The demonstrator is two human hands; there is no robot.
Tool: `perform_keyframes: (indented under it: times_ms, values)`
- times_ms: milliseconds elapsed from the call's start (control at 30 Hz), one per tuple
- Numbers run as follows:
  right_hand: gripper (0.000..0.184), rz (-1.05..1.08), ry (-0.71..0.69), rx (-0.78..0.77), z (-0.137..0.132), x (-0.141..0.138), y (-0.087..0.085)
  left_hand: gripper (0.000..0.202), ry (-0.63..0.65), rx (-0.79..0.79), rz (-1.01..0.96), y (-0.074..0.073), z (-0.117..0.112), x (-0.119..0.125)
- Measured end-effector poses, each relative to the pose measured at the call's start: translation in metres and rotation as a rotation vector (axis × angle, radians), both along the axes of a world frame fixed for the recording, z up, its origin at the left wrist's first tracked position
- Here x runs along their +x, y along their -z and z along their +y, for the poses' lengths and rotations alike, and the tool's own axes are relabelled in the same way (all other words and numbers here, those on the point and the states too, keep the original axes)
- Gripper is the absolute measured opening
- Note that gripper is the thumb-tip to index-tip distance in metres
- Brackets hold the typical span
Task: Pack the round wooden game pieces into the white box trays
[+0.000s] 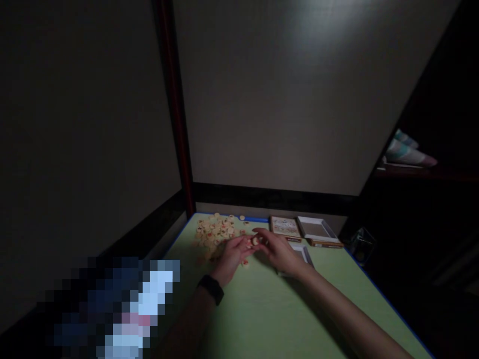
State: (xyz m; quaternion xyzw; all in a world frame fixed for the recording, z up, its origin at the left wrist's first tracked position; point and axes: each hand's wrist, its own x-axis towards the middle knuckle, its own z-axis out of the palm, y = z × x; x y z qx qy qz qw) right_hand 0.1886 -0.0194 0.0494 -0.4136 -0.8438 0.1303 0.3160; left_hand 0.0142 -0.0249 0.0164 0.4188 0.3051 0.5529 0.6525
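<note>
Round wooden xiangqi pieces with red and dark characters lie heaped at the far left of the green tabletop. My left hand, a dark band on its wrist, is turned partly palm up at the heap's right edge and holds xiangqi pieces in its fingers. Close against it, my right hand pinches at a piece between thumb and fingers. A loose piece rests on the table just below the hands. Behind my right forearm sits a pale-rimmed tray, partly hidden.
A flat box with a printed lid and another box with a white-rimmed tray are at the back right. Walls stand behind and left of the table. A dark container is beyond its right edge.
</note>
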Motion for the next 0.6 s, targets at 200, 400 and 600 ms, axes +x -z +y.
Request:
perform_keyframes:
  times_ms: [200,400,600]
  values:
    - [0.022,0.104,0.253,-0.024,-0.010,0.064,0.011,0.044,-0.009,-0.003,0.231,0.001,-0.005,0.003]
    - [0.018,0.065,0.270,-0.035,-0.008,0.071,0.029,0.049,-0.027,0.067,0.367,0.006,-0.004,0.004]
    - [0.034,-0.015,0.238,-0.023,-0.005,0.059,0.039,0.034,-0.080,0.277,0.693,0.007,-0.004,0.006]
